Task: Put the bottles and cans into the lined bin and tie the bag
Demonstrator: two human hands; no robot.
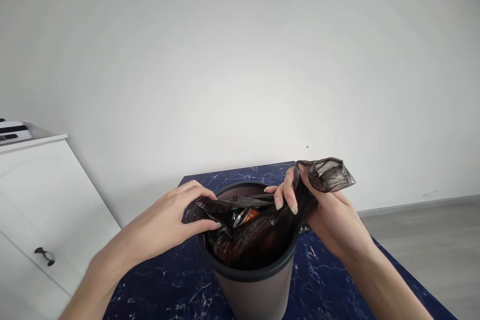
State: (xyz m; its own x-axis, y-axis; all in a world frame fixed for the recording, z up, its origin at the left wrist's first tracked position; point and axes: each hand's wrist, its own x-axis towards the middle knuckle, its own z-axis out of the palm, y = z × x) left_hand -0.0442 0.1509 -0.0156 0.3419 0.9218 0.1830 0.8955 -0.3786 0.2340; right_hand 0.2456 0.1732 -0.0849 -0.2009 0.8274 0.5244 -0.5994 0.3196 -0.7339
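A grey round bin with a dark rim stands on a dark blue marbled table. Inside it sits a thin black plastic bag, partly gathered, with a crushed can showing through the opening. My left hand pinches the bag's left edge at the bin's rim. My right hand is closed round the bag's right edge, and a bunched flap of the plastic sticks out above the fingers.
A white cabinet with a dark handle stands at the left, a flat device on its top. A plain white wall lies behind the table. Grey floor shows at the right.
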